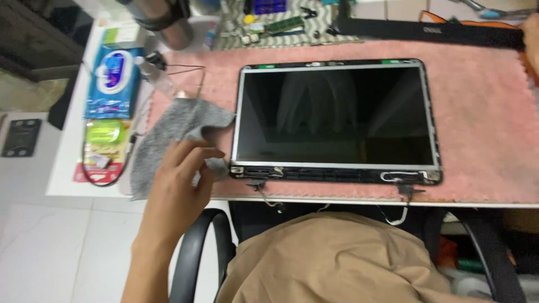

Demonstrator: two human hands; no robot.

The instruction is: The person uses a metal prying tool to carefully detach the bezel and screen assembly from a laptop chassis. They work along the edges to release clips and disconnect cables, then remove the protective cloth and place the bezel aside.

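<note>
While fingers (197,159) pinch edge of grey woven cleaning cloth (168,140), left hand (177,188) sits just off lower-left corner of bare black laptop screen panel (336,118). Grip closed on cloth fold, rest of cloth trailing left, off panel. Panel lies flat, glass up, on pink fluffy mat (483,123), likely padding against scratches. Loose hinge cables (269,196) hang over desk edge. Blue wet-wipe pack (114,78) near, left of cloth. Right hand not visible, state unknown.

Cloth (168,132) left of screen panel (336,120), both on mat (483,112).
</note>
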